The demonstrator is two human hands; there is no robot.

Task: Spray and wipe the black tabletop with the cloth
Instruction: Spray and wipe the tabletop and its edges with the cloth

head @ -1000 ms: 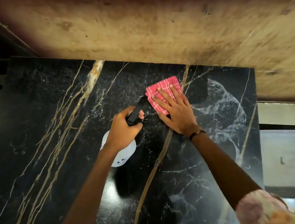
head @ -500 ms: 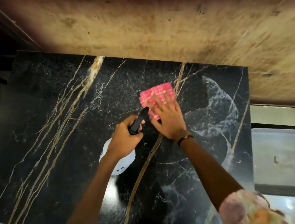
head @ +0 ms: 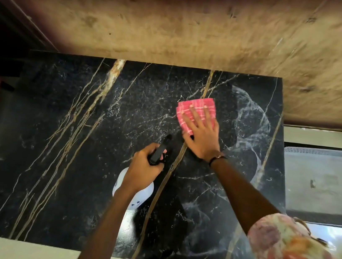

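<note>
So this is mid-wipe. The right hand [head: 203,138] lies flat, fingers spread, pressing a folded pink checked cloth [head: 196,111] onto the black marble-look surface with gold veins [head: 69,159], toward the far right part of it. The left hand [head: 143,170] is clenched around the black trigger head of a white plastic spray bottle [head: 134,194], nozzle aimed at the cloth area. Smeary wet arcs show on the right side; the left half looks untouched, so I'd guess the next move calls for spraying and wiping leftward. There's a dark mark on the bottle, but it's too small to read.
</note>
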